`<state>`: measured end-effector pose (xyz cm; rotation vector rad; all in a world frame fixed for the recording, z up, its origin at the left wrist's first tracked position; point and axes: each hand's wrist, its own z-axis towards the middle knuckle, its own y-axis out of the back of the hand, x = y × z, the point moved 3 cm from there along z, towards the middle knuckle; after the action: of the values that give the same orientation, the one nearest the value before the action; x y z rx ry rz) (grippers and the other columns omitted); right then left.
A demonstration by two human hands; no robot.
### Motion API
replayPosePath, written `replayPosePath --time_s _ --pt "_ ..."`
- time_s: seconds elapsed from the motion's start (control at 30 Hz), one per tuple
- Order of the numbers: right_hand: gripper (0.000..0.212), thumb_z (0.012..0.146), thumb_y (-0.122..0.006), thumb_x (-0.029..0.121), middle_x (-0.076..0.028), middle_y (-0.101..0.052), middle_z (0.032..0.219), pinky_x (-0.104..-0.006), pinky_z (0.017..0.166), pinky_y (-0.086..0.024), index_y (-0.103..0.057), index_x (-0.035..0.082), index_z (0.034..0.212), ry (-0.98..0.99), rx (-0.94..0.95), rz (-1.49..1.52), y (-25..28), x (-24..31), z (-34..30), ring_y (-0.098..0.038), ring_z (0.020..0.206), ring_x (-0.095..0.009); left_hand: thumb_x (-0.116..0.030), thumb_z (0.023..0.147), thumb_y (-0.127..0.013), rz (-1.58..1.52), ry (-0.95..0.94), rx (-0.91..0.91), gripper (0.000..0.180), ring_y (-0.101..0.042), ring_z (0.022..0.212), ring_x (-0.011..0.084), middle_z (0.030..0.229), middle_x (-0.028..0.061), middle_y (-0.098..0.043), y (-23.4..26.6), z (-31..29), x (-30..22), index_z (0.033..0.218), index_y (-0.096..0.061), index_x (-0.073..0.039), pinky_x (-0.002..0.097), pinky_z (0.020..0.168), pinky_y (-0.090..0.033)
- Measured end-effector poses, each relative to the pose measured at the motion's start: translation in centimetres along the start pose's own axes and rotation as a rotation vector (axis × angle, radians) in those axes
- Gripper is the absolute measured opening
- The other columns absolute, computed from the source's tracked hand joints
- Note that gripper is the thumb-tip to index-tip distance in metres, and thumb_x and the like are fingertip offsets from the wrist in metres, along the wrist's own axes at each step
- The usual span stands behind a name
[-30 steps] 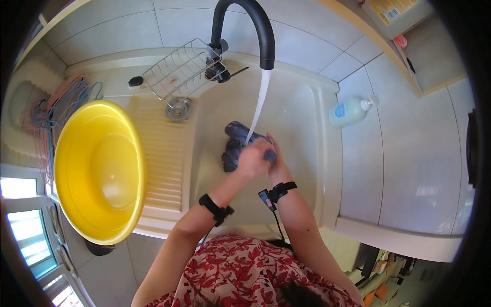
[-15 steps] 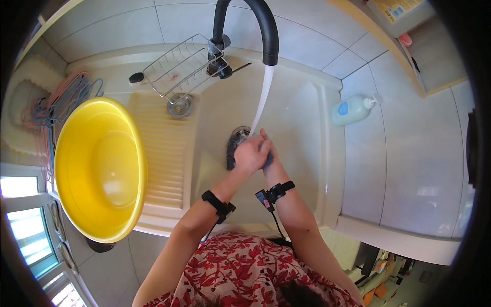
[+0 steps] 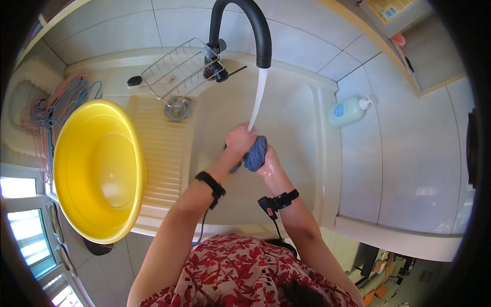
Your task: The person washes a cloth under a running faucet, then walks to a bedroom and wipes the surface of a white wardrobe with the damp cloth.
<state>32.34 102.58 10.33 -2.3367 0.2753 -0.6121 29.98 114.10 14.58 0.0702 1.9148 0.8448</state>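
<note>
A wet, bunched blue-grey cloth is held between my hands above the sink basin. My right hand grips its right side, with the fingers partly hidden behind it. My left hand is closed at the left of the bundle, and a darker bit of the same cloth hangs below it. From the black faucet, a stream of water runs down onto my left hand. The drain cannot be seen behind my hands.
A large yellow basin stands on the ribbed washboard at the left. Near the faucet are a wire rack, a small black brush and a metal strainer. A pump bottle stands on the right ledge; hangers lie far left.
My hands have moved apart and turned, so the bunched cloth now shows between them. My left hand has shifted slightly up and left, under the stream.
</note>
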Motion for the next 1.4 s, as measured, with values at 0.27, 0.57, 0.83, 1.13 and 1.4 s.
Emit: replayPosePath --time_s 0.27,0.57,0.83,1.13,1.4 --pt "0.040 0.096 -0.027 0.030 -0.006 -0.058 0.071 -0.0326 0.045 -0.038 -0.057 0.005 0.086 0.035 0.063 -0.109 -0.6 3.8 -3.2 -0.049 0.053 -0.020 -0.010 0.079 -0.052 -0.058 -0.417 -0.296 0.036 -0.057 0.097 0.0327 0.110 0.0117 -0.059 9.2 10.4 -3.7 0.114 -0.051 -0.006 0.0390 0.085 -0.045" --pt "0.033 0.096 -0.032 0.027 -0.008 -0.062 0.083 -0.0338 0.053 -0.045 -0.057 0.005 0.092 0.129 0.025 -0.035 -0.6 5.7 -7.7 -0.057 0.066 -0.020 0.012 0.058 -0.041 -0.203 -0.780 0.179 0.081 -0.031 0.130 0.0290 0.136 0.0189 -0.038 4.5 9.0 0.3 0.136 -0.028 -0.005 0.0342 0.107 -0.025" --pt "0.031 0.095 -0.036 0.026 -0.008 -0.062 0.088 -0.0358 0.065 -0.050 -0.055 0.002 0.100 0.232 0.059 -0.131 0.7 7.9 -8.7 -0.060 0.077 -0.021 -0.012 0.065 -0.067 0.195 -0.409 0.558 0.042 -0.057 0.092 0.0283 0.095 0.0141 -0.059 -3.9 1.2 7.3 0.106 -0.058 -0.008 0.0365 0.086 -0.044" --pt "0.073 0.082 -0.051 0.055 -0.019 -0.049 0.125 -0.0549 0.091 -0.039 -0.039 -0.001 0.127 -0.372 -0.532 -0.335 6.5 3.8 -7.2 -0.052 0.111 -0.029 -0.002 0.070 -0.062 -0.071 -0.665 0.013 0.025 -0.053 0.075 0.0163 0.074 0.0093 -0.054 2.2 -6.8 -4.5 0.093 -0.052 -0.002 0.0315 0.070 -0.045" --pt "0.042 0.088 -0.042 0.042 -0.011 -0.062 0.095 -0.0417 0.077 -0.051 -0.056 0.003 0.099 -0.094 0.519 -0.277 15.1 2.7 3.3 -0.061 0.085 -0.025 0.002 0.069 -0.060 -0.538 -0.496 0.311 0.024 -0.049 0.075 0.0143 0.078 0.0063 -0.052 -0.4 -15.5 -6.9 0.090 -0.050 -0.004 0.0271 0.069 -0.041"
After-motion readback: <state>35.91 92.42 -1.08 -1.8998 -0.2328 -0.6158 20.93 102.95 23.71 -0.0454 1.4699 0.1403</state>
